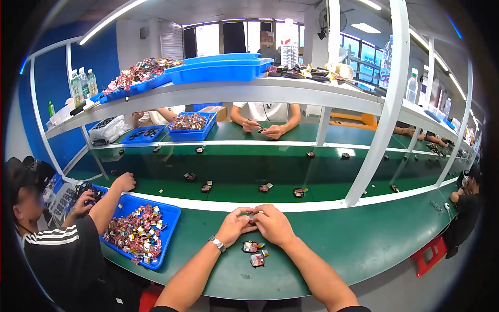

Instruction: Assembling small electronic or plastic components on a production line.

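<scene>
At lower centre of the frame, the left hand (234,224) and right hand (272,224) meet, fingertips pinched together on a small part (252,216) above the green counter (353,244). Two more parts (253,252) lie just below; a blue tray (156,260) sits lower left.

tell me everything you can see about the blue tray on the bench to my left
The blue tray is a shallow, rectangular bin that looks like plastic, with a raised rim. It lies flat on the green bench, skewed to its edge, left of your left hand. It is heaped with small mixed-colour parts, mostly red, yellow and white. A co-worker's arm reaches over its far corner; whether it touches is unclear.
</scene>
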Tool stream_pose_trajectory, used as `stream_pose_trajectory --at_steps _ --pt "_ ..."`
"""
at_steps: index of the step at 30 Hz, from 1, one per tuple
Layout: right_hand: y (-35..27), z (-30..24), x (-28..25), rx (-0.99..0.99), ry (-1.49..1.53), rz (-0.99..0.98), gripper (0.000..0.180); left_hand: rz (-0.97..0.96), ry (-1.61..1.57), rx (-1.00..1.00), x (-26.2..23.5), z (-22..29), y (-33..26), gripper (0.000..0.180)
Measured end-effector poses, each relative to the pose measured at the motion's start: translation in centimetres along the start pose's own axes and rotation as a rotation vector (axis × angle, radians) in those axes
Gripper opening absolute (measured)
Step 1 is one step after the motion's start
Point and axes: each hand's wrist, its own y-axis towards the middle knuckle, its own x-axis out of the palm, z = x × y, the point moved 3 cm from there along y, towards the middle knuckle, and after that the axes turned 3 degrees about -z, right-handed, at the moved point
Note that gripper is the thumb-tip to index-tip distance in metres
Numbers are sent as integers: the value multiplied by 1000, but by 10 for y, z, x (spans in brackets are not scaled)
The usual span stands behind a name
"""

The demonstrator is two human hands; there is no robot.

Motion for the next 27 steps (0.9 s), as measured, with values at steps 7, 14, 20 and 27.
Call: stream_pose_trajectory --at_steps 7,14,20,27 --pt "-1 7 -4 75 107 -46 12 -31 41 -29 0 1 1 30" --pt "-4 9 -2 180 157 -46 10 -108 57 5 7 4 -2 33" --pt "-5 8 -5 170 323 -171 9 -88 44 -75 -1 3 -2 32" --pt "-8 8 0 252 213 -83 9 -116 17 -49 4 3 0 31"
